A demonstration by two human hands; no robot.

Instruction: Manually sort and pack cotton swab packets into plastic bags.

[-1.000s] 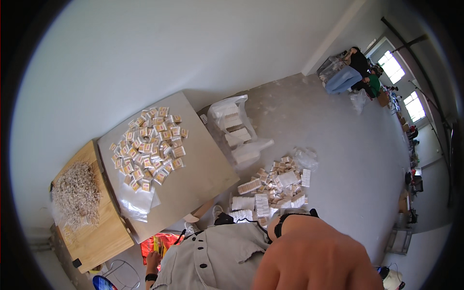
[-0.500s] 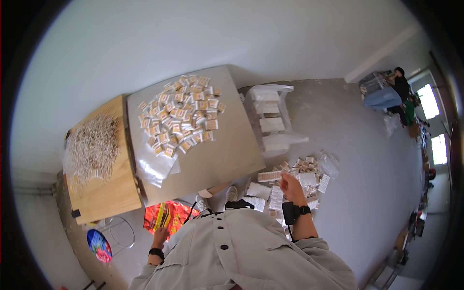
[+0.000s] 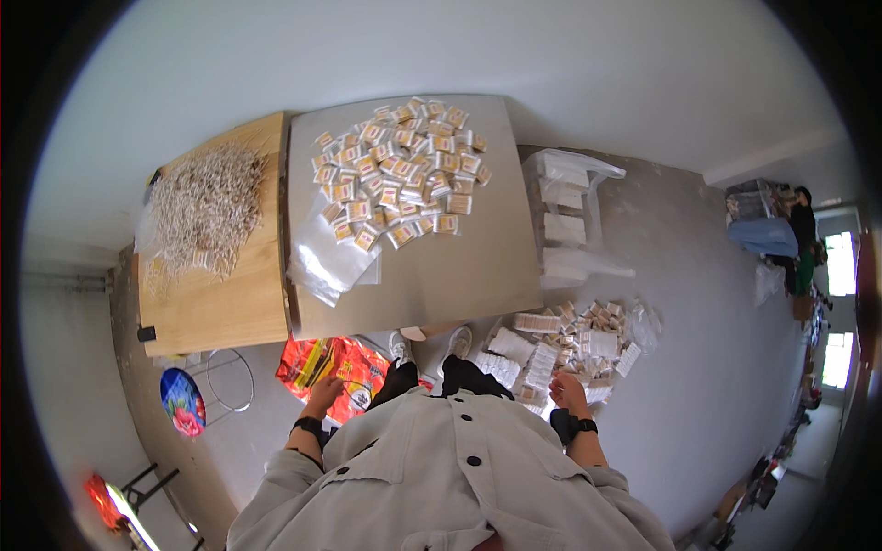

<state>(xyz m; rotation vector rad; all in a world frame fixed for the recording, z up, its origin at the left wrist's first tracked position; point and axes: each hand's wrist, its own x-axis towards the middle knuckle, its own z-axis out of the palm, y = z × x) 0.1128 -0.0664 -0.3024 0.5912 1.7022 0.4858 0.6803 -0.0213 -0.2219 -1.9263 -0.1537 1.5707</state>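
Observation:
My left hand [image 3: 323,395] hangs beside the red and yellow plastic bag [image 3: 308,363] on the floor; its fingers are too small and turned away to read. Low on the right, my right hand [image 3: 569,391] has loosely bent fingers, apart, with nothing visible in them. Under and beyond it lies a floor pile of small packs [image 3: 602,344], some in white bundled rows. On the grey-topped table [image 3: 459,285] ahead of me, many small clear packs with tan labels [image 3: 395,170] are heaped. Flat clear plastic bags [image 3: 335,262] lie at the heap's near left.
A wooden table [image 3: 230,321] at left bears a spread of thin pale sticks [image 3: 207,207]. A blue floral stool [image 3: 183,402] stands nearer. Right of the grey table, a clear bag [image 3: 563,230] holds white bundles. Far right, a person [image 3: 801,220] is beside a blue cloth.
My view has shifted, so tables and floor pile sit farther right and higher. My right hand has dropped from above the floor pile's packs to its near side. The left hand still hangs by the red bag.

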